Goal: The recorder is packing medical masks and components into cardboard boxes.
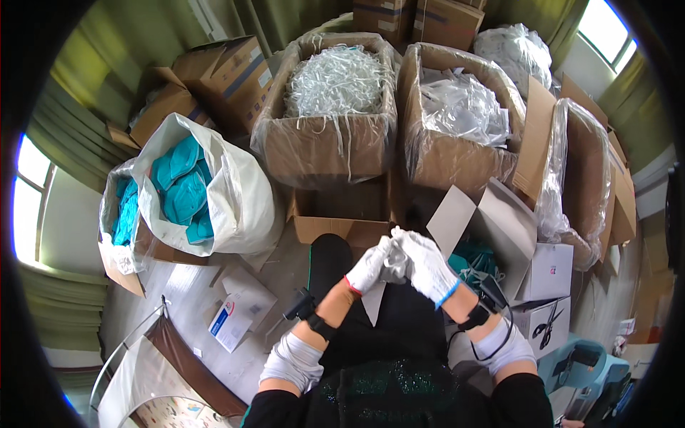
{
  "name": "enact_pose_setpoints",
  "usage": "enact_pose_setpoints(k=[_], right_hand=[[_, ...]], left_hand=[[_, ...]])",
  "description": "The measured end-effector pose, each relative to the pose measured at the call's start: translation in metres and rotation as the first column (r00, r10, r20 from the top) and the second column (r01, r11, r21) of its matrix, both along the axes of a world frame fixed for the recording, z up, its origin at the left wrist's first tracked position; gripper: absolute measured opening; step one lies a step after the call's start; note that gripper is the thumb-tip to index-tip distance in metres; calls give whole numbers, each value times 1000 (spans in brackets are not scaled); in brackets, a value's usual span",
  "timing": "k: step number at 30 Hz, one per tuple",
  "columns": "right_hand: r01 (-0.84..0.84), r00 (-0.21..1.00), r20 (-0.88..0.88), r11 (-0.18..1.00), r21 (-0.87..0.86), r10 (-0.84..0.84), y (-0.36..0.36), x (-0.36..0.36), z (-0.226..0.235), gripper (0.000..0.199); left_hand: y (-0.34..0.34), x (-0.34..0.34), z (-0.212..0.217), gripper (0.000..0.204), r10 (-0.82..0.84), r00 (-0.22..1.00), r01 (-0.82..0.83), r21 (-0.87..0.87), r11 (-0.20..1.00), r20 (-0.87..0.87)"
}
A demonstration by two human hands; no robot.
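Observation:
Both of my hands wear white knit gloves and meet above my lap. My left hand [367, 268], with a red cuff edge, is closed at the fingertips. Against it my right hand [427, 265], with a blue cuff edge, has its fingers closed too. A small crumpled greyish-white piece [396, 265] shows between them; its kind is unclear and the fingers hide much of it. Just right of my right hand stands an open white carton [505, 217] with teal pieces [474, 262] inside. Ahead of the hands lies an open brown carton [341, 230].
White strips fill a lined box [321, 150]; clear plastic fills another box [457, 158]. At left, a white sack [246, 192] holds teal cup-shaped pieces [182, 182]. Black scissors [547, 327] lie on a white box at right, near a blue stool [610, 371].

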State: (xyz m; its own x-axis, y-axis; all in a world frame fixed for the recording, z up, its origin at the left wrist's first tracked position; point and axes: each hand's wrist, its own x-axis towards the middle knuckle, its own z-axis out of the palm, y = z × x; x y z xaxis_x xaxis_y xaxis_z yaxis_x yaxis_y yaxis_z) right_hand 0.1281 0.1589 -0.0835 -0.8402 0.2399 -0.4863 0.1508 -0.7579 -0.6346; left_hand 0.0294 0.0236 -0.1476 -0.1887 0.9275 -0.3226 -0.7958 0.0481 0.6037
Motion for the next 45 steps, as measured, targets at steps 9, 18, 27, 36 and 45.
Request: enact_pose_setpoints(k=[9,18,27,36,45], right_hand=[[-100,995,11,988,-120,102,9,-6,-4,24],[-66,988,153,789,611,-36,-5,35,-81,16],[-325,938,346,-278,904,27,-37,53,-123,10],[-276,959,284,-228,934,5,-27,55,-120,10],[-274,958,286,-240,931,16,-31,55,-113,5]], left_hand=[[-30,-5,35,29,-314,611,-52,-433,900,-726],[-51,-48,4,34,-413,589,-26,-527,849,-695],[-11,-216,27,31,-405,-27,-611,-306,730,-914],[67,-312,199,54,-48,-580,-539,339,771,-813],[24,-320,63,28,-369,-164,-661,-176,729,-915]])
